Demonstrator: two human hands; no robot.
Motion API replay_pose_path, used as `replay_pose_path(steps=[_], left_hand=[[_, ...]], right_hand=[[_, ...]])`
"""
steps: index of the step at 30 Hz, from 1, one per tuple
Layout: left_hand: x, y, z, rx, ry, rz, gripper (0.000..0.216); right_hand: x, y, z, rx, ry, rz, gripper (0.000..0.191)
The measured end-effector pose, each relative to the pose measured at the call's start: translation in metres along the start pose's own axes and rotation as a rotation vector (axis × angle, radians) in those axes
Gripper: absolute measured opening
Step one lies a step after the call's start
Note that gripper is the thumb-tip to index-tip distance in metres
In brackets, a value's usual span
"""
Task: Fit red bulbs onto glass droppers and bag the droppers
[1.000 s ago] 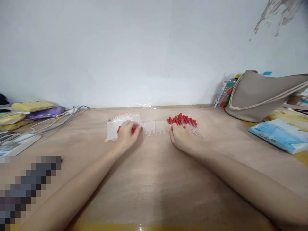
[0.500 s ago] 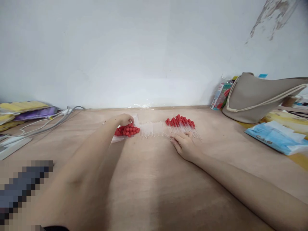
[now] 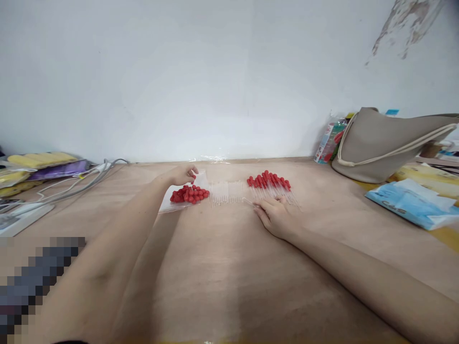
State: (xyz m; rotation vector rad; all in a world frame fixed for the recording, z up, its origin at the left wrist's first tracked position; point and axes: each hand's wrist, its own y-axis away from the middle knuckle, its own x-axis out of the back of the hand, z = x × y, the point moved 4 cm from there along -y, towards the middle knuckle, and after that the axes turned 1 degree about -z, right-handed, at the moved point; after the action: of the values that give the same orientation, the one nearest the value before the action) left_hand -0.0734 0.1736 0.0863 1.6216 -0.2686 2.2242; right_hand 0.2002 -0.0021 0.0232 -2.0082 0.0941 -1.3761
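Observation:
My left hand [image 3: 184, 175] is above the pile of red rubber bulbs [image 3: 190, 194], which lies on a white plastic bag [image 3: 168, 200]. Its fingertips pinch a single red rubber bulb [image 3: 194, 177]. A row of thin clear dropper tubes [image 3: 226, 192] lies side by side to the right of the pile. My right hand [image 3: 274, 215] rests on the table with its fingers closed on one clear dropper tube [image 3: 246, 200], whose tip points left. Just beyond this hand are several droppers with red bulbs fitted [image 3: 268, 180], their clear ends toward me.
A grey bag [image 3: 380, 143] with a cord and a blue tissue pack [image 3: 405, 203] stand at the right. Cables [image 3: 89, 179], yellow and purple packs [image 3: 46, 165] and a white power strip [image 3: 27, 217] lie left. A blurred dark object [image 3: 39, 279] is at the near left.
My left hand has lifted slightly up and left off the pile, with a red rubber bulb now showing at its fingertips. My right hand stays put with the dropper tube.

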Motion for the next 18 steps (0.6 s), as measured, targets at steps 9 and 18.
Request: replay_pose_path(steps=[9, 18], left_hand=[[-0.047, 0.08, 0.051, -0.123, 0.732, 0.365, 0.019], [-0.11, 0.111, 0.093, -0.265, 0.836, 0.256, 0.022]], right_hand=[[-0.001, -0.002, -0.004, 0.021, -0.05, 0.036, 0.017], [-0.002, 0.0, -0.025, 0.151, -0.193, 0.032, 0.012]])
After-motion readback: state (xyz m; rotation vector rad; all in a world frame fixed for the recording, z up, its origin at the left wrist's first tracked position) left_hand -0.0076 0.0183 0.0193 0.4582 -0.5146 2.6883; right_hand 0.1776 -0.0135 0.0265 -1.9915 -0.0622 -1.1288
